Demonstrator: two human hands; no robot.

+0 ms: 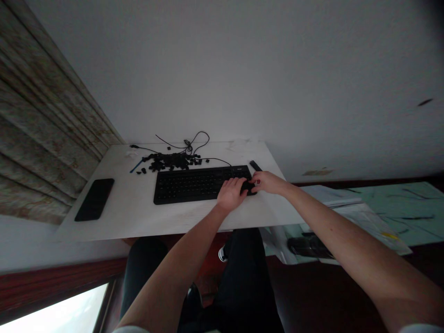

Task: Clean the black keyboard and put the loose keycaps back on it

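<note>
Keycaps [171, 161] and cable [188, 147] lie behind the keyboard [187, 185]; desk [130, 208] stretches left to the phone [94, 200]. Left hand [231, 193] and right hand [269, 182] meet at its right end; what either grip holds, I cannot tell.

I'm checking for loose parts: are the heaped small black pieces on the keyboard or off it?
Off it: the small black pieces lie heaped and scattered on the white table, beyond the keyboard.

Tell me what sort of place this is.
Most likely a room in a home: a patterned curtain hangs at the left, beside a plain white table that bears a wired black computer keyboard.
</note>
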